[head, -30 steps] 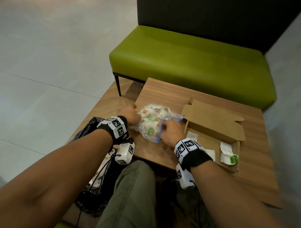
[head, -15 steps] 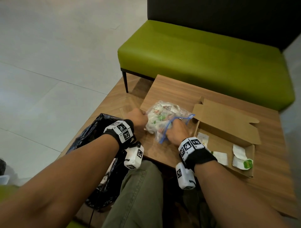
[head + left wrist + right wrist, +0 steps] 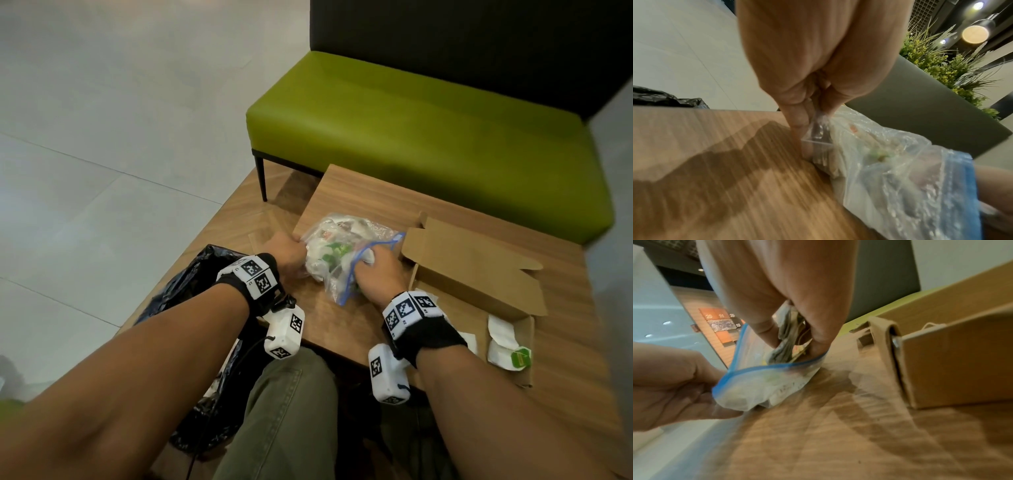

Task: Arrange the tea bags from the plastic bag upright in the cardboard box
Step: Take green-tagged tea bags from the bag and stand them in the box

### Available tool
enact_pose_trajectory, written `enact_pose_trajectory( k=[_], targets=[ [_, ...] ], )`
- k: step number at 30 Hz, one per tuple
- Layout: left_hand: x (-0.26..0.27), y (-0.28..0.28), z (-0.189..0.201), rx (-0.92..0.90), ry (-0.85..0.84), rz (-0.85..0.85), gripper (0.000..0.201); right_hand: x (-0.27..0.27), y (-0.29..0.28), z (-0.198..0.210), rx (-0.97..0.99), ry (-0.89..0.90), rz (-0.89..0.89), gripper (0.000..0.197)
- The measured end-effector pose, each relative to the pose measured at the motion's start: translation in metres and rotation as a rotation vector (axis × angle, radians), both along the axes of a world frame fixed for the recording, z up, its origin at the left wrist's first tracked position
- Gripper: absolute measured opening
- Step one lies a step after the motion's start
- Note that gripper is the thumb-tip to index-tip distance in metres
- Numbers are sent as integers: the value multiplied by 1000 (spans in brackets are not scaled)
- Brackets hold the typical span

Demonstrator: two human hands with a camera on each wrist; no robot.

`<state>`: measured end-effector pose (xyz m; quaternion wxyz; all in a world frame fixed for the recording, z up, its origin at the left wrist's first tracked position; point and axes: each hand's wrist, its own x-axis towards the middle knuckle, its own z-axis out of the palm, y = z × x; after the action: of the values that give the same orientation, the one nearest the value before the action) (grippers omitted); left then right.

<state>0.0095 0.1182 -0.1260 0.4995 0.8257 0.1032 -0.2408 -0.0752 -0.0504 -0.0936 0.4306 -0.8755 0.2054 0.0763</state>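
Observation:
A clear plastic bag with a blue zip edge lies on the wooden table, full of tea bags. My left hand pinches the bag's closed end against the table. My right hand reaches into the bag's mouth and grips a bunch of tea bags between thumb and fingers. The open cardboard box sits just right of the bag, lid raised, with a few white tea bags lying flat inside, one with a green tag.
A green bench with a dark back stands beyond the table. A black plastic bag lies at the left by my knee. The table's near edge runs above my lap.
The head view has shifted, so things sit differently in the frame. My right hand has pushed a little deeper into the bag's mouth. The left hand keeps its hold.

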Motion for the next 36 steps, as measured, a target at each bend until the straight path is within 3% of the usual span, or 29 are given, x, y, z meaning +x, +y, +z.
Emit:
enact_pose_trajectory(
  k=[2, 5, 9, 12, 15, 19, 22, 25, 27, 30, 33, 36],
  targets=[
    [10, 1, -7, 23, 9, -12, 32, -2, -3, 5, 45, -19, -64, 30],
    [23, -1, -5, 71, 12, -57, 27, -5, -4, 7, 97, -70, -111, 27],
    [28, -11, 19, 179, -121, -90, 15, -1, -6, 0, 213, -126, -229, 18],
    [37, -18, 19, 245, -136, -121, 11, 1, -12, 0, 338, -123, -335, 30],
    [42, -29, 25, 301, -134, -172, 11, 2, -21, -2, 399, -126, -410, 29],
    [37, -48, 42, 495, -202, -271, 29, 1, -34, -1, 474, -174, -468, 30],
    [28, -67, 52, 658, -455, -348, 50, 0, -44, 9, 541, -238, -473, 29],
    [16, -88, 64, 579, -718, -439, 38, 0, -54, 20, 608, -307, -482, 28],
    [4, -102, 77, 489, -745, -576, 28, -1, -60, 26, 663, -351, -491, 29],
    [-18, -120, 90, 211, -522, -661, 28, -9, -70, 32, 731, -398, -502, 32],
    [-37, -135, 95, -166, -161, -523, 26, -23, -83, 32, 764, -406, -539, 31],
    [-48, -148, 92, -302, -65, -498, 26, -38, -100, 26, 818, -401, -590, 28]
  ],
)
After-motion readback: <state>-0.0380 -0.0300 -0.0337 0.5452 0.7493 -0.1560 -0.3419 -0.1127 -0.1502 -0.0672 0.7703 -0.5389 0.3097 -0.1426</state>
